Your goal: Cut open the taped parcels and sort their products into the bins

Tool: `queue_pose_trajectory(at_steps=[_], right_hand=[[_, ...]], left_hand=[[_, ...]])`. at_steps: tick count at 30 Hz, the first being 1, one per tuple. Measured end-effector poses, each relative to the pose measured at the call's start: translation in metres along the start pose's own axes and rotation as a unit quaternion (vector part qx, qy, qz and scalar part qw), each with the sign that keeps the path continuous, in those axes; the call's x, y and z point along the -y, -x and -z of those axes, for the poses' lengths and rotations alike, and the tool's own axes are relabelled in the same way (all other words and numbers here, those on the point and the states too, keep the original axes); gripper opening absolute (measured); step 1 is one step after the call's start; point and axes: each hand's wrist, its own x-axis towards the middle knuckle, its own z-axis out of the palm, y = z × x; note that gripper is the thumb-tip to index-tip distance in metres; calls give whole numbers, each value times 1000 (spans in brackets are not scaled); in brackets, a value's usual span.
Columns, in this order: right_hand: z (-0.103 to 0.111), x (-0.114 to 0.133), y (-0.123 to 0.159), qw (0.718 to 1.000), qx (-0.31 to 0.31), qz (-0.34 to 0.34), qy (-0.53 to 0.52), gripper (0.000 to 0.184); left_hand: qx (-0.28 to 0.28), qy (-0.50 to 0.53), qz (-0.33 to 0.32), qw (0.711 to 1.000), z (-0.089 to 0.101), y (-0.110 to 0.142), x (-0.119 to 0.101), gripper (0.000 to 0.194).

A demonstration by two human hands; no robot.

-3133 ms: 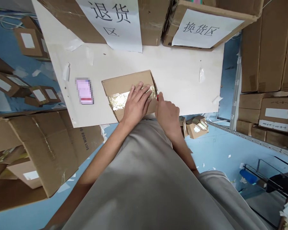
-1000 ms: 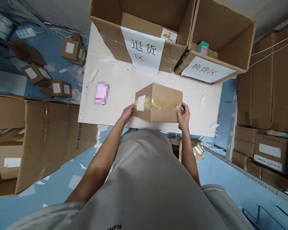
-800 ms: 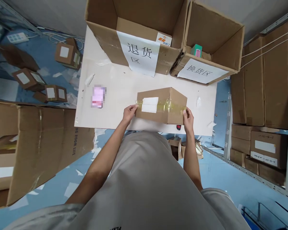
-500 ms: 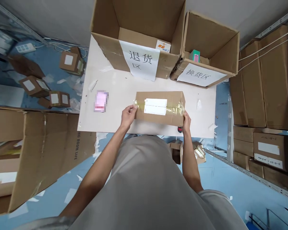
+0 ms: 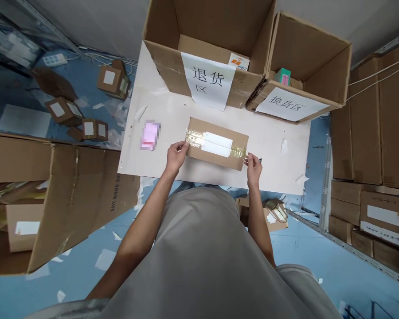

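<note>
A long cardboard box (image 5: 216, 163) sits slanted on the white table, its top bearing a white label (image 5: 217, 144) and clear yellowish tape (image 5: 195, 138). My left hand (image 5: 176, 157) grips the box's left end, thumb against the edge. At the right end, my right hand (image 5: 254, 171) has its fingertips pinched together close to the taped edge. Whatever lies between those fingers is too small to make out. The tip of a small dark object (image 5: 260, 160) shows just behind that hand; whether it is held or lies on the table, I cannot tell.
Two large open cartons, a left one (image 5: 166, 62) and a right one (image 5: 339, 99), stand along the back of the table (image 5: 272, 177). A blurred pink item (image 5: 150, 134) lies at left. A big carton (image 5: 83, 190) stands left of the table; shelved boxes (image 5: 381, 217) are at right.
The box has turned, its right end swinging toward me and away from the right carton. My right hand has shifted from gripping its right side to a pinch beside it. The camera view has tilted.
</note>
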Motion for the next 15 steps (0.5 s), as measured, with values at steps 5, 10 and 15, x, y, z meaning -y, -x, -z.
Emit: queue_pose_trajectory(at_steps=[5,10,15], right_hand=[[-6,27,5,1000,-17,-11,9,60],[-16,41,10,996,-24,-77,-29,70],[-5,57,23,999,8,-44,17,79]], left_hand=[[65,114,70,989,-7,-1,-23,47],[77,177,145,970,-11,3,-36,50],[105,166,97,976,-4,7,-28,47]])
